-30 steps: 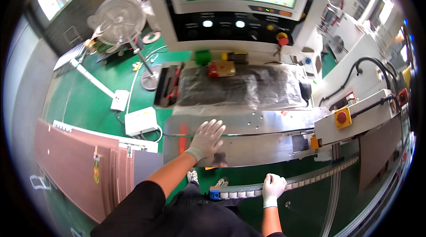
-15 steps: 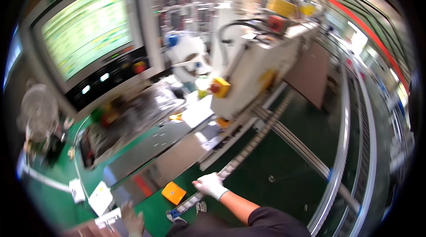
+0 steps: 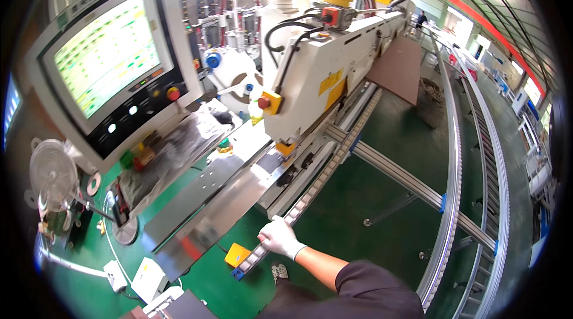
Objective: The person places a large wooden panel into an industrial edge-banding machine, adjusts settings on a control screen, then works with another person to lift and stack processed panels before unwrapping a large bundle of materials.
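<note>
Head view: our gloved right hand (image 3: 280,238) lies over the near part of the roller rail (image 3: 305,199), fingers curled, though we cannot tell whether they clasp it. Beside the rail we see a shiny metal table (image 3: 219,214), a white machine (image 3: 319,71) and green floor (image 3: 388,247).

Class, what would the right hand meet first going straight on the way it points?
Beyond the rail it overlaps, the right hand would probably meet the metal table; depth is unclear.
</note>
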### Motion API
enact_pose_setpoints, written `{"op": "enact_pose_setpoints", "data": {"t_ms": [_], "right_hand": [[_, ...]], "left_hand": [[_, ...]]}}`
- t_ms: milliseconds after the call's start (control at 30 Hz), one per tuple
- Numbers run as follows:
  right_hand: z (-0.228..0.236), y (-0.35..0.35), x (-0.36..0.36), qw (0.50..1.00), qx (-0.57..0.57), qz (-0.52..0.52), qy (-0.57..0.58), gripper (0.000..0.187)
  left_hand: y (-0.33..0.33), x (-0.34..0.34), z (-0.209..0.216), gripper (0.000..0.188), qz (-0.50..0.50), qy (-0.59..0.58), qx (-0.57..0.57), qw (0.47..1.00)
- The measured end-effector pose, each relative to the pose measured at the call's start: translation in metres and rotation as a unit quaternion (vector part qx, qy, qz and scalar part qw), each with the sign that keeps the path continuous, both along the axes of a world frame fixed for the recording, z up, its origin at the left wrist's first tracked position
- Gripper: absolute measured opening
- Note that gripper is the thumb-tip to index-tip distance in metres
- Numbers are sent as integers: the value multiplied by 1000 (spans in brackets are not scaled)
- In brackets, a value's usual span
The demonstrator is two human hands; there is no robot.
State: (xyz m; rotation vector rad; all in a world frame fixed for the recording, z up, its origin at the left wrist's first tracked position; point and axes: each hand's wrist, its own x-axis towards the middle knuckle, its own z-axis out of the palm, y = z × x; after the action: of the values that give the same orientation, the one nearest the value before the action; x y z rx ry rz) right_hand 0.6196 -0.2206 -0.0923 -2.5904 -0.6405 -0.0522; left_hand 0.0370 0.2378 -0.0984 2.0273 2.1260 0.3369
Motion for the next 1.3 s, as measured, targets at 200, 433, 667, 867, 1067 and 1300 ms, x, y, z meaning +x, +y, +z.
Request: {"op": "enact_pose_setpoints", "data": {"t_ms": [200,433,667,867,1067,1300], "right_hand": [[-35,30,-48,991,43,-58,-114,13],[-37,146,-120,994,-56,-56,-71,25],[-151,177,-177,959,-96,207,167,34],[-194,209,-340,772,-224,467,368,55],[-213,179,-303,832,-242,408,286,50],[-49,191,-202,887,198,81,410,26]], "left_hand": [[-23,-130,-56,77,73,-186,-154,968],[-34,-134,-25,71,284,-576,-103,760],[-9,-142,-53,82,179,-394,-66,899],[-3,-179,-28,53,288,-581,-138,748],[6,-203,-47,41,240,-666,-193,680],[-17,-167,-17,70,201,-648,-171,714]]}}
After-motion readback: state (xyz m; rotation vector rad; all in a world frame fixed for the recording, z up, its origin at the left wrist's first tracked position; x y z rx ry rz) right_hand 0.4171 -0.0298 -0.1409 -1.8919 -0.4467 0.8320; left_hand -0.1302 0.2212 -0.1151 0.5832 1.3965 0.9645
